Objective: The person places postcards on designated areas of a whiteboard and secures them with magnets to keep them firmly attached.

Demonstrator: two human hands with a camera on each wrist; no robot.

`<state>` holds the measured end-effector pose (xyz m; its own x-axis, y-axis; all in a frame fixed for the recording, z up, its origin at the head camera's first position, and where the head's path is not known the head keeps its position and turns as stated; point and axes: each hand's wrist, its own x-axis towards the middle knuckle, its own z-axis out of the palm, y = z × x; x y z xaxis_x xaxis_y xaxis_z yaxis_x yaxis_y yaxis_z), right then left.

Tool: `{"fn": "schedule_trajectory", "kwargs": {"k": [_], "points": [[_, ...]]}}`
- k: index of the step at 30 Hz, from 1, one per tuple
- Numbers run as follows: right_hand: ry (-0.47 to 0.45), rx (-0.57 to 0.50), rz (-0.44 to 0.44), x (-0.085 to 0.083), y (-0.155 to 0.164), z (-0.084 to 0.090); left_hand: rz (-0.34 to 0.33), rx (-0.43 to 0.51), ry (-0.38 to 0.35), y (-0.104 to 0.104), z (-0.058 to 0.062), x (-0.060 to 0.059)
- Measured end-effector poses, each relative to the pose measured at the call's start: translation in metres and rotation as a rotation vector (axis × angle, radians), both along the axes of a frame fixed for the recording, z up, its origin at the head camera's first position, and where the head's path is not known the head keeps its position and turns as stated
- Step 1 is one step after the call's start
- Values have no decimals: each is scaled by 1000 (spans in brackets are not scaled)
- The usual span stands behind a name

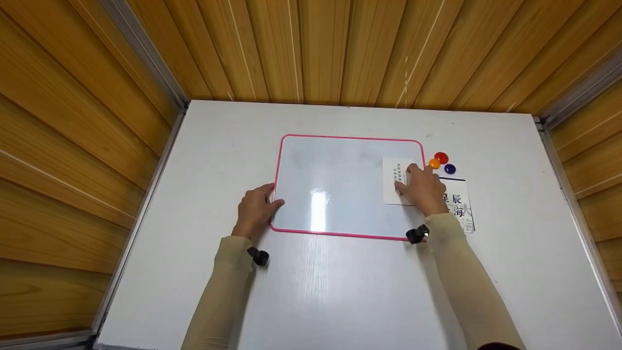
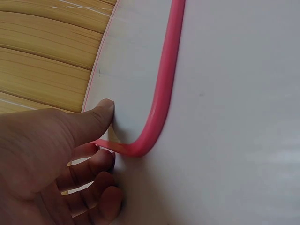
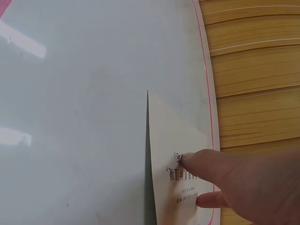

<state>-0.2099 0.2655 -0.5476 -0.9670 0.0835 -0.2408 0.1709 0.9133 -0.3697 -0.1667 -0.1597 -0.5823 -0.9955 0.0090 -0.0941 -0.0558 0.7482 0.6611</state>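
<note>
Pink-framed whiteboard [image 1: 335, 184] flat on table, small printed card [image 1: 396, 180] lying on its right edge

Three round magnets [image 1: 441, 163] (red, orange, purple) sit near a printed sheet [image 1: 457, 204] on the white surface [image 1: 340, 291], wood-panelled walls [image 1: 73, 146] around.

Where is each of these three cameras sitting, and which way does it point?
Head: worn on the head, looking forward and down at the white table; both sleeved arms, left hand and right hand show.
Left wrist: looks along the thumb at the pink-framed whiteboard corner.
Right wrist: looks past the fingers pressing a printed paper card.
Shared: all three show the whiteboard; head and right wrist share the card.
</note>
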Motion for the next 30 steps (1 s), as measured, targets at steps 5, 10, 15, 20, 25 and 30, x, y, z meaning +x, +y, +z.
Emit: {"fn": "schedule_trajectory", "kwargs": {"k": [5,10,15,20,25,30], "points": [[-3,-15,6,1,1,1,0,5,-3,1,1,1],[7,-29,2,1,2,2,2,2,0,1,1,0],[19,-42,-14,-1,2,3,-5,-1,0,0,1,0],[23,-40,-18,-2,2,3,-6,5,3,0,0,0],[29,-52,-19,-1,2,3,-9,-12,-7,0,1,0],[34,-60,-27,-1,2,5,-6,-18,-11,1,2,0]]}}
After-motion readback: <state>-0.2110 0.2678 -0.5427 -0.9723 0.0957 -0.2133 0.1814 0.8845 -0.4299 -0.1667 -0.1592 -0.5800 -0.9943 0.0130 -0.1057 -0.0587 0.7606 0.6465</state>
